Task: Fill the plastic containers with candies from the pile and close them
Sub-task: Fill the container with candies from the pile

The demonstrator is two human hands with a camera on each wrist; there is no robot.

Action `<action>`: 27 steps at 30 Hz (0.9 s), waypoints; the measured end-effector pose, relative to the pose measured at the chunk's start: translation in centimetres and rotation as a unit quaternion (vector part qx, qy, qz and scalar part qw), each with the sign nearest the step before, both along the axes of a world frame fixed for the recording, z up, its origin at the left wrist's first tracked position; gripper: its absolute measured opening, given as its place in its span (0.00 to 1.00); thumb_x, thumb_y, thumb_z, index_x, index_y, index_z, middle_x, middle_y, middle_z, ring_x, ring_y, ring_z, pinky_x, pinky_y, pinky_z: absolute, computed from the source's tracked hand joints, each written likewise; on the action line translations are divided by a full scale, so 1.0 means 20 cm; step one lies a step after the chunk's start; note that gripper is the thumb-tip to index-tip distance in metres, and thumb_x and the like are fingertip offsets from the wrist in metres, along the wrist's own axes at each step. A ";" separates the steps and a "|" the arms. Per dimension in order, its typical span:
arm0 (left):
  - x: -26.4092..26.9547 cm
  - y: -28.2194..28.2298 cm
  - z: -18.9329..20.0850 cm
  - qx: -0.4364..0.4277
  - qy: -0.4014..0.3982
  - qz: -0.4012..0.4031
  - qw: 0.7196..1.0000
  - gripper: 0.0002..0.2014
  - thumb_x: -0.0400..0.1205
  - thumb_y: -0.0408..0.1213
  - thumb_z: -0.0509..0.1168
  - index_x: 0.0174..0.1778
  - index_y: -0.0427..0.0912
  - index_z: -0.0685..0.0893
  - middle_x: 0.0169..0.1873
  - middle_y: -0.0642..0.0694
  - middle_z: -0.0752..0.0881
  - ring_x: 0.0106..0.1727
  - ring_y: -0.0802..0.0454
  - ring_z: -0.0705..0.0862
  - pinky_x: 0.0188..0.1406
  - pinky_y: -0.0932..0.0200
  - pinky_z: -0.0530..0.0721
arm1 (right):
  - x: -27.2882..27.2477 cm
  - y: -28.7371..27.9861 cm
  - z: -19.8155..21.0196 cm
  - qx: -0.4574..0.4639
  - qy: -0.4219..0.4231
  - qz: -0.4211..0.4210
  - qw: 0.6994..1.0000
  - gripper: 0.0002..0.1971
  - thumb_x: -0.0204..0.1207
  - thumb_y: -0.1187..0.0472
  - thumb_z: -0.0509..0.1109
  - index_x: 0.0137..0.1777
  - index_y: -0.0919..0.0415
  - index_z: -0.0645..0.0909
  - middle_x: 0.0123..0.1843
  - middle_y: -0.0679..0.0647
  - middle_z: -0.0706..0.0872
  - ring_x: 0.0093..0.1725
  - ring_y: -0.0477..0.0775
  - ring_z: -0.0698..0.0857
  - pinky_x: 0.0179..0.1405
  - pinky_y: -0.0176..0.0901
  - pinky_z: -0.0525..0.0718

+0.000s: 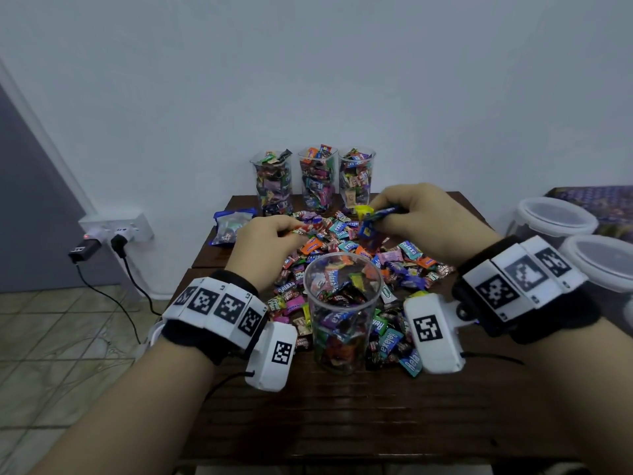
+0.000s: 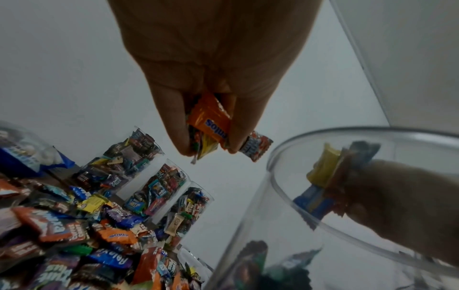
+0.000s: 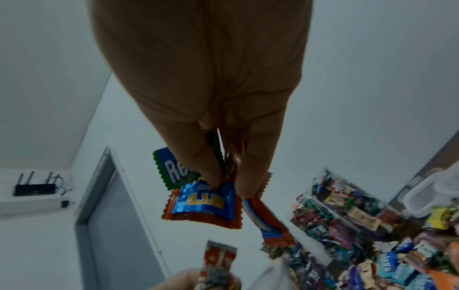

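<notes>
Your left hand [image 1: 270,241] is curled round a small bunch of candies [image 2: 211,125], raised just off the pile [image 1: 346,241]. The open cup [image 1: 342,303] stands upright between your wrists, on your side of both hands and about equally near each, so the coming move is probably back toward you. Your right hand [image 1: 414,217] pinches its own bunch of wrappers [image 3: 206,202].

**Room: corner with table**

Pale wall [image 1: 342,80] standing behind a dark wooden table [image 1: 342,416]. Tiled floor [image 1: 61,337] lying to the left. Grey door [image 3: 116,225] showing in a white frame. Wall socket [image 1: 116,226] carrying plugs, black cables [image 1: 113,299] trailing down. Router [image 3: 34,188] sitting high on the wall.
</notes>
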State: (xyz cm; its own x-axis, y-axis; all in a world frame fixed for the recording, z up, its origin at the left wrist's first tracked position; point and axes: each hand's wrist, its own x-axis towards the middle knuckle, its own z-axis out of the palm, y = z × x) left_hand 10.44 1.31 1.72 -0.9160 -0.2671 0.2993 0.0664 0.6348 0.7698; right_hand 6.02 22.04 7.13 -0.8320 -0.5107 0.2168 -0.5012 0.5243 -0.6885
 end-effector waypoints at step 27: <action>0.10 0.06 0.05 0.045 0.040 -0.040 0.997 0.07 0.79 0.34 0.68 0.41 0.52 0.86 0.34 0.52 0.86 0.35 0.63 0.81 0.35 0.75 0.75 | 0.18 -0.01 -0.21 -0.142 0.012 -0.033 0.989 0.09 0.76 0.61 0.70 0.54 0.51 0.82 0.55 0.45 0.83 0.50 0.35 0.81 0.50 0.33 0.80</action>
